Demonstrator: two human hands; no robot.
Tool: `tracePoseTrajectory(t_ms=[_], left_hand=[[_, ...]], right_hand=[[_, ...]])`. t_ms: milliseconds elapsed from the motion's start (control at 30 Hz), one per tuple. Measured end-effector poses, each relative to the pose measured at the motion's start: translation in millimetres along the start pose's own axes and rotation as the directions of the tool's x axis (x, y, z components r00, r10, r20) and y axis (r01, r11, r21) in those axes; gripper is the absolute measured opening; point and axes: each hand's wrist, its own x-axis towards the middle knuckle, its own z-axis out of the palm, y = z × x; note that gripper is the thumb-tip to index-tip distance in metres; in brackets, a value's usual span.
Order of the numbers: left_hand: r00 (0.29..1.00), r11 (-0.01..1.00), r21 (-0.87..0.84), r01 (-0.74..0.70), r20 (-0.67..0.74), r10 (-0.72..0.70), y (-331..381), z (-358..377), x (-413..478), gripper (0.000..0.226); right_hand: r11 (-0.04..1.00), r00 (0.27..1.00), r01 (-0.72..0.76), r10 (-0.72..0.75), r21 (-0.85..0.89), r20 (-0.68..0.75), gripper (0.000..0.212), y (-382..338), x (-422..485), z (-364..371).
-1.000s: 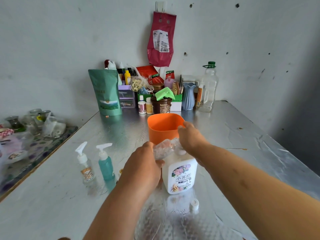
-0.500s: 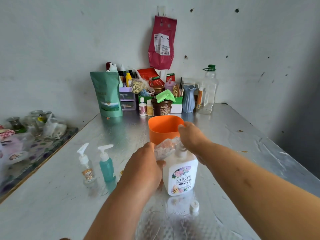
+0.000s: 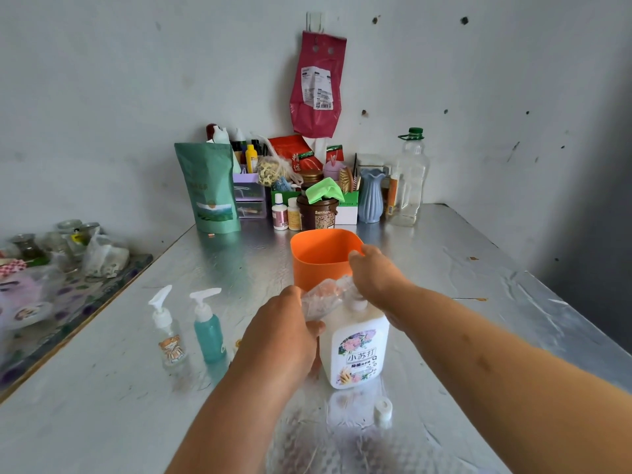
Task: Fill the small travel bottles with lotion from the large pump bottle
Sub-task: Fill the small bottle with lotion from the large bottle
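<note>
Gripping clear wrap [image 3: 325, 295] atop the pump bottle [image 3: 355, 350], both hands' fingers [image 3: 316, 326] closed.

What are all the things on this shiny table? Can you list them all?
large white bottle: 1, flower label, front middle, clear plastic wrap at its top
small pump bottles: 2, clear and teal, side by side, front left
orange cup: 1, behind the white bottle
small white cap: 1, nearest front
green pouch: 1, back left
blue vase: 1, back
clear jug: 1, green cap, back right
red bag: 1, hanging on the wall
left hand: holding the wrap
right hand: at the bottle's top
</note>
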Motion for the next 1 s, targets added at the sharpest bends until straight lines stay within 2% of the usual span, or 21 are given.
tracePoseTrajectory(t_ms=[200, 400, 533, 700, 800, 900, 1000], left_hand=[[1.0, 1.0, 0.008, -0.004, -0.02, 0.004, 2.5, -3.0, -0.9, 0.041], [1.0, 1.0, 0.013, -0.009, -0.021, 0.009, 1.4, -0.6, 1.4, 0.04], [1.0, 1.0, -0.01, -0.012, -0.018, 0.011, -0.1, 1.1, 3.8, 0.038], [1.0, 1.0, -0.016, -0.01, -0.012, 0.01, -3.1, 4.5, 6.0, 0.035], [1.0, 1.0, -0.011, 0.006, 0.004, -0.006, -2.3, 3.7, 5.0, 0.037], [1.0, 1.0, -0.013, 0.003, 0.005, -0.003, -0.4, 0.5, 2.0, 0.038], [1.0, 1.0, 0.0, -0.01, -0.009, 0.01, 1.5, -1.4, 0.5, 0.038]], right_hand=[[0.999, 0.998, -0.025, 0.027, 0.045, -0.05, 0.06, -3.1, 10.7, 0.9], [1.0, 1.0, -0.014, 0.014, 0.012, -0.01, 0.047, -3.6, 8.4, 0.9], [1.0, 1.0, 0.005, -0.005, -0.009, -0.029, 0.049, -2.7, 4.4, -1.1], [0.991, 0.999, 0.05, -0.052, -0.125, -0.013, 0.044, 0.1, -11.0, -3.7], [0.995, 0.998, 0.026, -0.031, -0.095, -0.047, 0.042, -0.6, -13.8, -3.5], [1.0, 1.0, -0.009, 0.009, -0.019, 0.008, 0.048, -4.2, -9.2, -3.9], [0.999, 0.999, -0.035, 0.035, 0.012, -0.029, 0.072, -6.0, 2.6, -2.8]])
